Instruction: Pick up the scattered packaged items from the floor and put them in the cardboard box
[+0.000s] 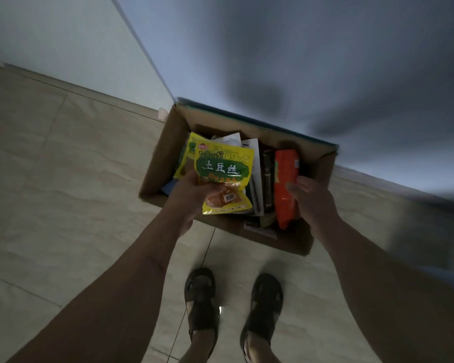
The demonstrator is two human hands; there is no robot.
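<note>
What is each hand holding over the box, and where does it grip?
The left hand holds a yellow snack packet by its lower left part. The right hand grips an orange packet along its right edge.

Glossy plastic yellow packet [222, 176], orange packet [286, 184]; matt brown cardboard box [157, 163]; smooth floor tiles [63, 166].

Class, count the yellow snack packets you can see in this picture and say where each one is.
2. One yellow packet is held in the left hand above the cardboard box; another yellow packet lies behind it inside the box. More may be hidden underneath.
</note>
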